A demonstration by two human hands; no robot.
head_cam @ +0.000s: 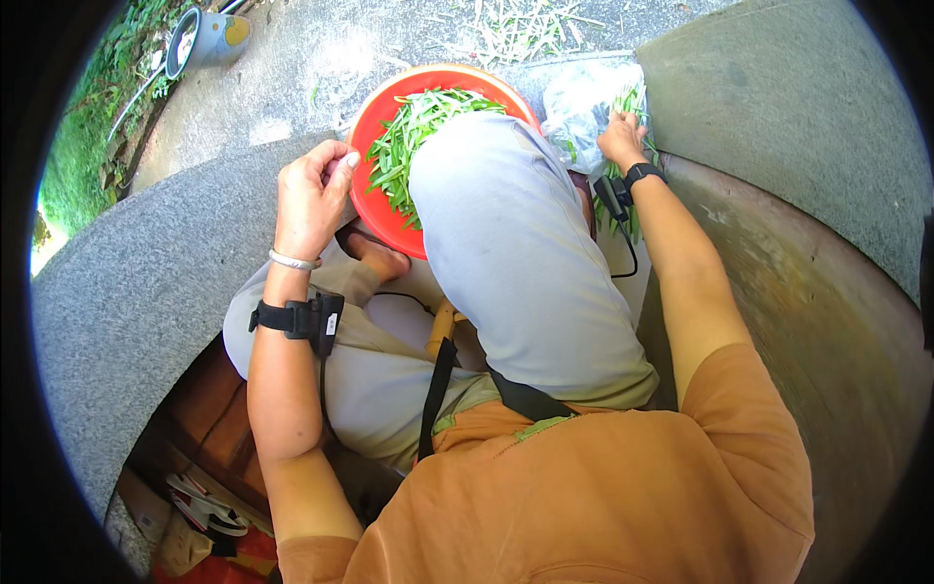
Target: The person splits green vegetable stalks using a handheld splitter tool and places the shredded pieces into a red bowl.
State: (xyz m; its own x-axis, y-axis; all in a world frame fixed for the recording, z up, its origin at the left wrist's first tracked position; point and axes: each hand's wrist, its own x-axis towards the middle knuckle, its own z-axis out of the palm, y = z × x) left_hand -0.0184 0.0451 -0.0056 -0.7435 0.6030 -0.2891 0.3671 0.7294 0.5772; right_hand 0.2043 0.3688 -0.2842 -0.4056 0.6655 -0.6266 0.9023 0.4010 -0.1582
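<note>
My left hand (317, 188) is raised at the left rim of a red plastic basin (373, 131), its thumb and fingertips drawn together; whether something small is between them cannot be told. Cut green leafy stems (401, 157) lie in the basin, partly hidden behind my raised knee. My right hand (624, 139) is at a bunch of long green stems (629, 98), with its fingers curled on them, beside a clear plastic bag (580, 98). More leaves of the greens hang below my right wrist.
Pale stem scraps (529, 33) are scattered on the concrete beyond the basin. A grey bucket (222, 38) lies at the upper left near plants. Stone surfaces (146, 241) flank me on both sides. My bare foot (376, 255) is close to the basin.
</note>
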